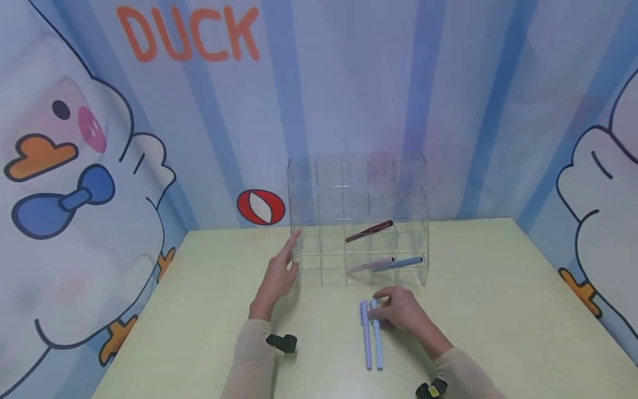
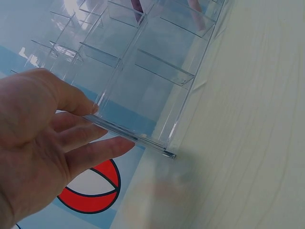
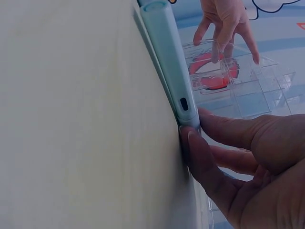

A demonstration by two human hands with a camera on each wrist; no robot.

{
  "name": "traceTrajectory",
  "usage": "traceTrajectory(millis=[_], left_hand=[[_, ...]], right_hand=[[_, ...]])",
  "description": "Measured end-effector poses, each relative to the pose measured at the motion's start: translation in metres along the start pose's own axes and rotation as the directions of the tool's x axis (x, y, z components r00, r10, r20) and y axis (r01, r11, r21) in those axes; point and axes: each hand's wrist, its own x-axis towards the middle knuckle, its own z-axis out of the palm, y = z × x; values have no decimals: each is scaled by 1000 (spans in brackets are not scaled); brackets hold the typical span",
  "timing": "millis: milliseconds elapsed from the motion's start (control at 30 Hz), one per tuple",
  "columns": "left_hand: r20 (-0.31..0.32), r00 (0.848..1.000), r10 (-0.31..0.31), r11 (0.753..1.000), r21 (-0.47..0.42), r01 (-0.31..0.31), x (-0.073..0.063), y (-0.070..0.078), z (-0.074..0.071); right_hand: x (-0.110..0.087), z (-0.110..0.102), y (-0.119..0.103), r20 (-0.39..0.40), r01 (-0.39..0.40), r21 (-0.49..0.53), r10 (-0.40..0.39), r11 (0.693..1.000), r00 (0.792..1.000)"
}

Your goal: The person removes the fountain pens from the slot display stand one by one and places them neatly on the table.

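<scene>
A clear acrylic rack (image 1: 333,254) with tiers of compartments stands at the back of the table. My left hand (image 1: 277,277) holds its left side panel; in the left wrist view the thumb lies inside the panel (image 2: 128,134) and the fingers outside. Two pens lie side by side in front of the rack: a lavender pen (image 1: 366,338) and a light blue pen (image 1: 377,346). With thumb and fingers, my right hand (image 1: 401,309) pinches the light blue pen near its far end. The right wrist view shows this pen (image 3: 167,59) close to the tabletop.
In the rack's right half rest a dark red pen (image 1: 370,231) on a higher tier, and a pale pink pen (image 1: 369,265) and a blue pen (image 1: 401,263) on the lowest. A cartoon-printed curtain (image 1: 344,83) hangs behind the pale table (image 1: 498,310).
</scene>
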Motion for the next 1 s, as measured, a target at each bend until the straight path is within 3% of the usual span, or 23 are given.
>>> traceTrajectory(millis=[1000], left_hand=[[0, 1000, -22, 1000, 6, 22, 0, 3, 0]], right_hand=[[3, -5, 5, 20, 5, 35, -6, 999, 1000]])
